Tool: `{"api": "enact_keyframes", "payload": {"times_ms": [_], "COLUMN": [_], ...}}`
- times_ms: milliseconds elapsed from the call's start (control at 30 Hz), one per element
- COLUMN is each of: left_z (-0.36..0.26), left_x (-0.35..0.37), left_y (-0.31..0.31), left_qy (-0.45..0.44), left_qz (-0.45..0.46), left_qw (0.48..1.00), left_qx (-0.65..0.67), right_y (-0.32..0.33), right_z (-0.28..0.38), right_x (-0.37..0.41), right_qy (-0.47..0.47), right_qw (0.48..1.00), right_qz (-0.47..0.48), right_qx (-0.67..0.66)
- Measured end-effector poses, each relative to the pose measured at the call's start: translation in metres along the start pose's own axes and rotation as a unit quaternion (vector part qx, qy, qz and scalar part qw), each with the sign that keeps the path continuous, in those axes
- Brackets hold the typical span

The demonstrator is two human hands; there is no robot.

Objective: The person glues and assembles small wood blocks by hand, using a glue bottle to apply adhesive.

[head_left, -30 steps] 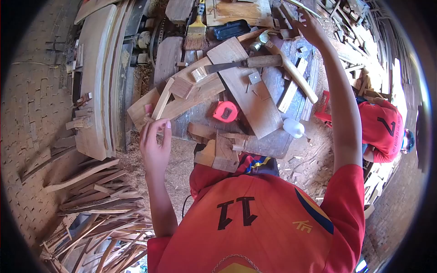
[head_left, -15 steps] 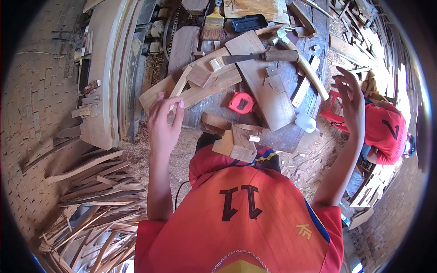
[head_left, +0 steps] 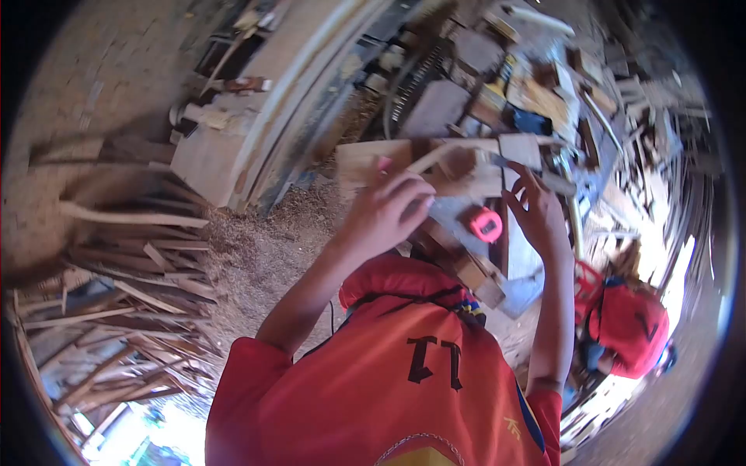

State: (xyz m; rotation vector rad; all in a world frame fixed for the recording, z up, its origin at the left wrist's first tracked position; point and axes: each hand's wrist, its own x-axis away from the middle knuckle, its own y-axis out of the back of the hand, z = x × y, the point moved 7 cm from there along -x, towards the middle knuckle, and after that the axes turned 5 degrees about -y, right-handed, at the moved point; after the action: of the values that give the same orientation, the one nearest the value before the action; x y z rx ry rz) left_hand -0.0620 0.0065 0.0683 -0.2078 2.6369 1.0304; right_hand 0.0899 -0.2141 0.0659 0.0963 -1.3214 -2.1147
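Observation:
My left hand (head_left: 392, 208) hovers at the left part of some light planks (head_left: 357, 165), fingers bent and apart. Close to its fingertips lies a thin wooden strip (head_left: 435, 154), slanting over the planks beside a darker wood block (head_left: 457, 164). My right hand (head_left: 538, 216) reaches over the wide board (head_left: 519, 147), its fingers spread near the blade of a knife whose wooden handle (head_left: 558, 183) points right. Between both hands sits a red tape measure (head_left: 486, 224). Motion blur softens the fingertips.
Wood blocks (head_left: 475, 276) rest near my lap. A paintbrush (head_left: 491, 101) and a dark blue tray (head_left: 531, 120) are farther back. Scrap strips (head_left: 132, 311) pile up at left, by sawdust (head_left: 264, 264). A person in a red shirt (head_left: 633, 326) is at right.
The view has swung, shifting the bench right and tilting it. My right hand has come inward from the bench's right side to the board and knife. My left hand stays by the strip.

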Motion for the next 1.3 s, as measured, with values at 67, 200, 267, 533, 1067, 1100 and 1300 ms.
{"api": "enact_keyframes", "payload": {"times_ms": [67, 200, 267, 533, 1067, 1100, 1300], "left_z": [0.006, 0.019, 0.027, 0.056, -0.046, -0.052, -0.066], "left_x": [0.014, 0.036, 0.046, 0.056, -0.034, -0.032, -0.017], "left_y": [0.013, 0.039, 0.053, 0.077, 0.030, 0.025, 0.009], "left_qy": [0.032, 0.045, 0.042, 0.095, -0.030, -0.013, 0.069], "left_qz": [-0.026, -0.062, -0.092, -0.074, 0.167, 0.177, 0.237], "left_qw": [0.999, 0.995, 0.993, 0.973, 0.856, 0.835, 0.763], "left_qx": [0.022, 0.056, 0.067, 0.199, 0.488, 0.520, 0.597], "right_y": [-0.021, -0.059, -0.066, -0.031, 0.018, 0.016, 0.000], "right_z": [0.005, 0.007, 0.005, 0.046, 0.132, 0.132, 0.130], "right_x": [-0.024, -0.060, -0.073, -0.063, 0.112, 0.118, 0.144], "right_qy": [0.035, 0.092, 0.116, 0.075, 0.008, -0.006, -0.044], "right_qw": [0.997, 0.982, 0.976, 0.989, 0.816, 0.808, 0.787], "right_qz": [0.005, 0.012, 0.003, -0.028, -0.104, -0.096, -0.093], "right_qx": [0.064, 0.166, 0.186, 0.124, -0.568, -0.581, -0.608]}}
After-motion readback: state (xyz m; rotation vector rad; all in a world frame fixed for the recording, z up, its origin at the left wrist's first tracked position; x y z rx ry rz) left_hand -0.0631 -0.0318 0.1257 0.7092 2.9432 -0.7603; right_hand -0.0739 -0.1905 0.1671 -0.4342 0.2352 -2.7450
